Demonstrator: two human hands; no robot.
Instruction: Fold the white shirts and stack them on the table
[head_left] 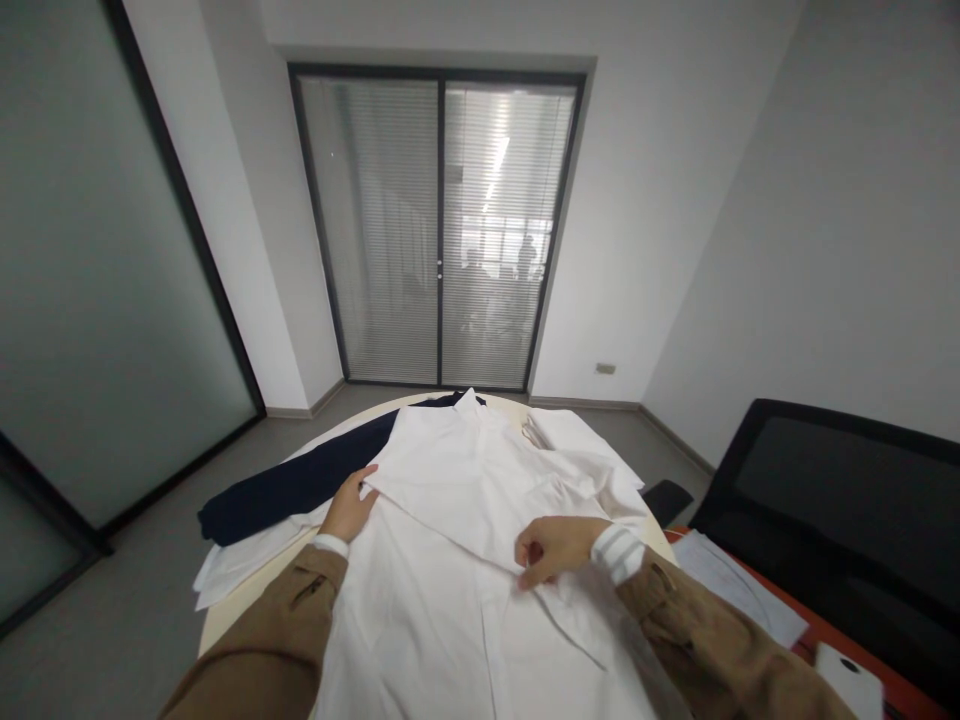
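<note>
A white shirt (435, 560) lies spread over the table, its collar at the far end. Across its body runs a slanting fold edge from one of my hands to the other. At the left end of that edge, my left hand (351, 510) pinches the cloth between thumb and fingers. My right hand (559, 548) has its fingertips closed on the right end of the fold, lower down and nearer to me. Wrinkled white cloth bunches beyond my right hand. What lies under the shirt is hidden.
A dark navy garment (300, 482) lies at the table's left, over more white cloth (244, 560). Folded white fabric (577, 432) sits at the far right of the pale round table (214, 628). Right of it stand a black mesh chair (832, 520) and a white phone-like object (847, 680).
</note>
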